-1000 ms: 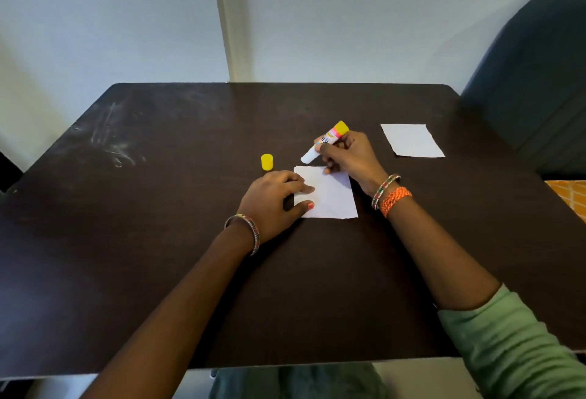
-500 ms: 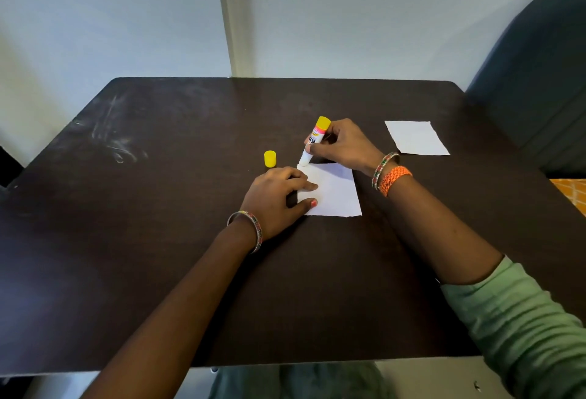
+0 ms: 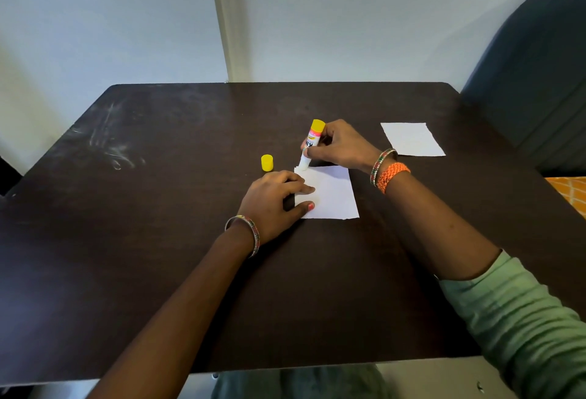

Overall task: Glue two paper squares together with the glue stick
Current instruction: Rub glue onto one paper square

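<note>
A white paper square (image 3: 333, 195) lies flat in the middle of the dark table (image 3: 158, 272). My left hand (image 3: 272, 199) rests on its left edge, fingers spread and pressing it down. My right hand (image 3: 339, 145) grips an uncapped glue stick (image 3: 310, 143), white with a yellow end, held nearly upright. Its tip touches the far left corner of that square. A second white paper square (image 3: 412, 139) lies apart at the far right of the table.
The yellow glue cap (image 3: 267, 162) stands on the table just left of the glue stick. A dark blue chair back (image 3: 532, 75) rises at the right. The wall runs right behind the table's far edge.
My right hand has tilted the glue stick from slanted to nearly upright and lowered its tip onto the paper's far left corner. My left hand has stayed on the paper.
</note>
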